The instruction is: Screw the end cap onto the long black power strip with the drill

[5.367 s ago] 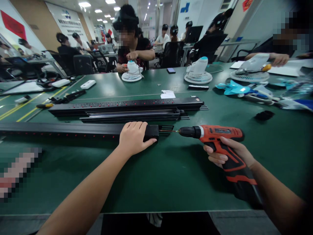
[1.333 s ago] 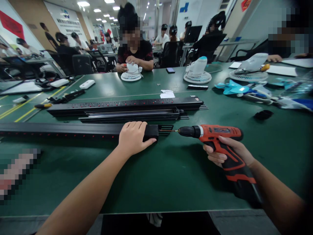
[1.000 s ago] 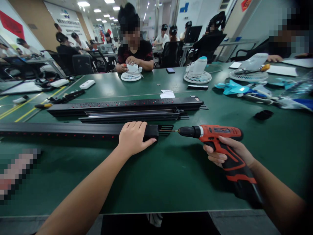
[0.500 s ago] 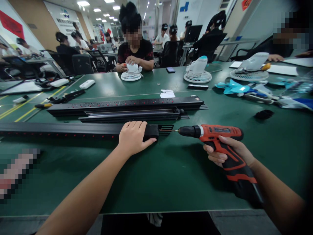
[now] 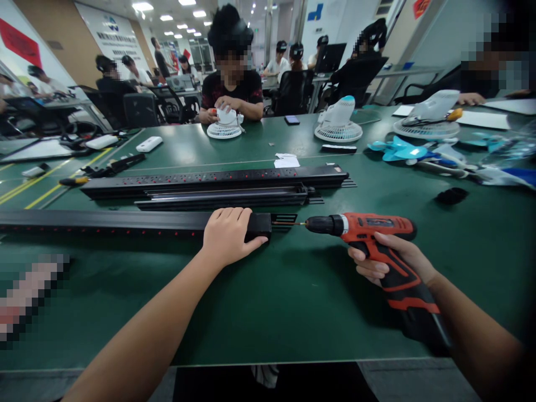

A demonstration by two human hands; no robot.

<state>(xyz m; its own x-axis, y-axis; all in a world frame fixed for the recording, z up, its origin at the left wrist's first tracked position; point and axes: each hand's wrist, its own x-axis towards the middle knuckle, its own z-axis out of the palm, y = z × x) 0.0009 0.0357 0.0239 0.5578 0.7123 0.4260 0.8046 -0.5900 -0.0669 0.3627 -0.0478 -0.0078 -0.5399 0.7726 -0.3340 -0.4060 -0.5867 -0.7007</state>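
A long black power strip (image 5: 125,219) with red dots along its near side lies across the green table. My left hand (image 5: 228,234) is wrapped over it close to its right end, thumb along the near side. A slotted black bracket (image 5: 288,218) sticks out from that end. My right hand (image 5: 389,259) grips an orange and black cordless drill (image 5: 372,224) by its handle. The drill points left, and its thin bit (image 5: 295,224) reaches to the strip's end beside the bracket. Where the tip meets the end is too small to make out.
Beyond lie a second power strip (image 5: 218,177) and an open black housing (image 5: 226,196). White fan parts (image 5: 338,125) and blue fan blades (image 5: 397,148) are at the back right. A person (image 5: 232,84) sits across the table, handling a fan part. A screwdriver (image 5: 74,181) lies at left.
Both my hands, the drill and the power strip look unmoved. The head of the person across has shifted slightly, and someone in the far background has changed position.
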